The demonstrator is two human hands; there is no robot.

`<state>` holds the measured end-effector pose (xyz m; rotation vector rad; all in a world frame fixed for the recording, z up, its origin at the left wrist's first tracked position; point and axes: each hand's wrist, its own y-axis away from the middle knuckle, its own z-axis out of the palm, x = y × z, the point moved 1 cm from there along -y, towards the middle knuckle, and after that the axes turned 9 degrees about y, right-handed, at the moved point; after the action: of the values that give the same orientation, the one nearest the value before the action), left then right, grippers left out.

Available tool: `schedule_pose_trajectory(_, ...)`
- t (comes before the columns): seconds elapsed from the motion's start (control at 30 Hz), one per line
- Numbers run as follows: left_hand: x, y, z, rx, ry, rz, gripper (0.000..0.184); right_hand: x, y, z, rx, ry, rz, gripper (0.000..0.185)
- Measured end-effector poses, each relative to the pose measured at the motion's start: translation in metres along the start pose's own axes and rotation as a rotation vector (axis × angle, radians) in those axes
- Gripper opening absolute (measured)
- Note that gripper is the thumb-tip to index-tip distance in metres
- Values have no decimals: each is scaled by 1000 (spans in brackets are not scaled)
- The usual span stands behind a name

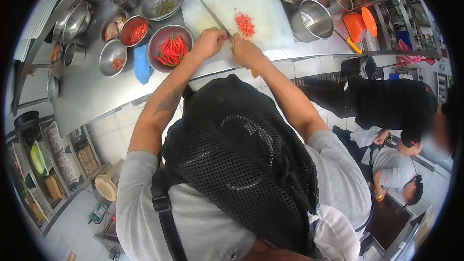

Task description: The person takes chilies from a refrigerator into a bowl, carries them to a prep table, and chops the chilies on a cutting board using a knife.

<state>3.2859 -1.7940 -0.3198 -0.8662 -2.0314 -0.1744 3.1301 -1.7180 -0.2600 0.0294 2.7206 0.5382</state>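
Note:
My right hand (247, 53) is closed around the yellow handle of a knife (215, 18). The blade points away from me and to the left over the white cutting board (266, 0). Close beside the blade, at the board's near edge, my left hand (209, 43) has its fingers drawn together. Whatever they pinch is hidden. Chopped red chillies (245, 24) lie in a small heap on the board, right of the blade. Left of my left hand, a metal bowl (152, 43) holds whole red chillies (172, 51).
A blue cloth (142, 64) lies by the chilli bowl. Several metal bowls stand at left, one with chopped red pieces (138, 34). A steel pot (311, 21) and an orange container (355, 27) stand at right. Two people (386, 99) (394, 169) are behind on the right.

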Motion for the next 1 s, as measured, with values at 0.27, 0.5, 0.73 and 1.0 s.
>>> schedule_pose_trajectory(0.27,3,-2,-6,-12,-39,-41,12,-10,7,-9,-29,70,-14,31)
schedule_pose_trajectory(0.5,6,2,-4,-5,-17,-114,11,-4,-2,0,-68,65,24,33)
schedule_pose_trajectory(0.73,6,4,1,24,-94,-95,12,-8,8,-5,-87,2,19,37)
schedule_pose_trajectory(1.0,-2,13,9,16,-28,-107,19,30,-25,49,244,-8,-157,23)
